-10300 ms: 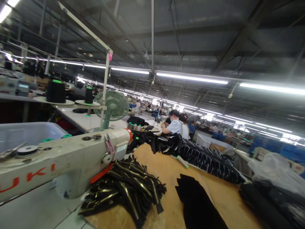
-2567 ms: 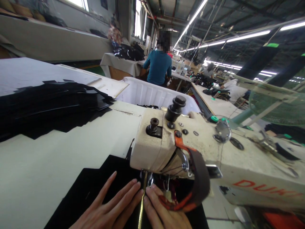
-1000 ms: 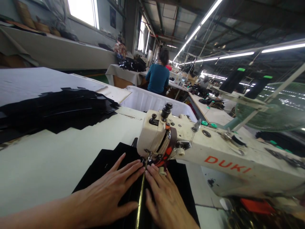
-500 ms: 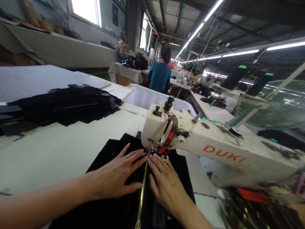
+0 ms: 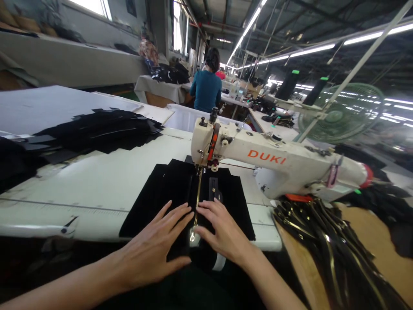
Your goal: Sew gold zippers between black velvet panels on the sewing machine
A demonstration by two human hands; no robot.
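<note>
A white bench [image 5: 74, 176] stretches from the left of the scene past the middle, its near edge carrying a ruled strip at left. On it, toward the right, stands a cream sewing machine [image 5: 274, 148] lettered DUKI in orange, its head reaching left. A long stack of black cut pieces [image 5: 106, 129] lies along the far left, while a heap of black zippers [image 5: 322, 232] with gold teeth sits at the near right. A black fabric panel [image 5: 167, 181] lies flat on the bench, its far part under the machine head. The left hand [image 5: 161, 239] is over the panel's left side, palm down, fingers slightly parted and thumb held wide. The right hand [image 5: 222, 226] is over the right side, fingers close together and thumb extended left; whether it touches the zipper is hard to tell. Neither pinches anything. Between them a gold-toothed zipper [image 5: 198, 193] runs down the panel from beneath the needle area. Right of it sits a slotted black plate [image 5: 213, 187]. Smallest is the gold pull [image 5: 192, 237], just beside the right thumb.
</note>
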